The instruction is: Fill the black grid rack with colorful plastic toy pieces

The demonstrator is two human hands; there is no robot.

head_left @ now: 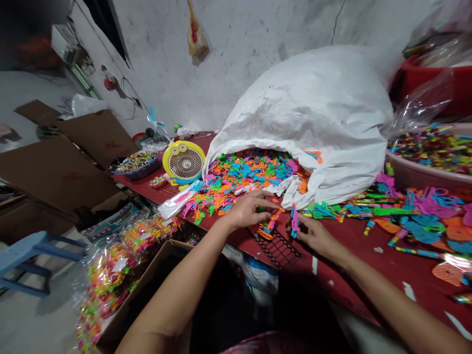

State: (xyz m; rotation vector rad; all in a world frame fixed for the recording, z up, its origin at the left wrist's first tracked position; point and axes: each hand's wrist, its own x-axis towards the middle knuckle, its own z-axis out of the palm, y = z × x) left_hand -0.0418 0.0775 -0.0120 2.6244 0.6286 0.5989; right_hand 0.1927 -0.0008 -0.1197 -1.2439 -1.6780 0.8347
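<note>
One slim plastic piece [294, 222] stands upright, purple with some blue.

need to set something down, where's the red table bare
Bare red tabletop: between the right hand and loose plastic pieces, barring white scraps; narrowly, between the yellow fan and white sack. Crowded: the sack's mouth, and before the pink basin.

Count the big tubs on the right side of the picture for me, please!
2. One red tub is at the upper right; one pink tub, filled with colourful bits, sits below it, right of the white sack. More could be hidden behind.
</note>
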